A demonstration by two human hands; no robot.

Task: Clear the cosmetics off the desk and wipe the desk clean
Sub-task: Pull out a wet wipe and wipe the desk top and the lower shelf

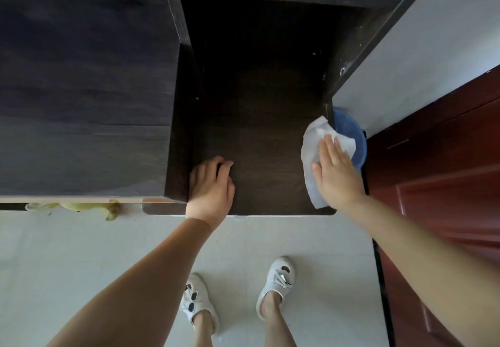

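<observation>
The dark wooden desk [257, 108] fills the middle of the view and no cosmetics show on it. A white wipe [311, 143] lies flat at the desk's right front edge. My right hand [335, 173] presses flat on the wipe, fingers spread and pointing away from me. My left hand [211, 184] rests on the desk's front left, against the side of the cabinet, with its fingers curled loosely and nothing in it.
A tall dark cabinet [81, 89] stands left of the desk. A blue plastic basin [351, 135] sits just past the desk's right edge, beside a white wall and a red-brown door [446, 170]. A yellow cloth [81, 207] lies under the cabinet. Pale floor tiles and my white shoes are below.
</observation>
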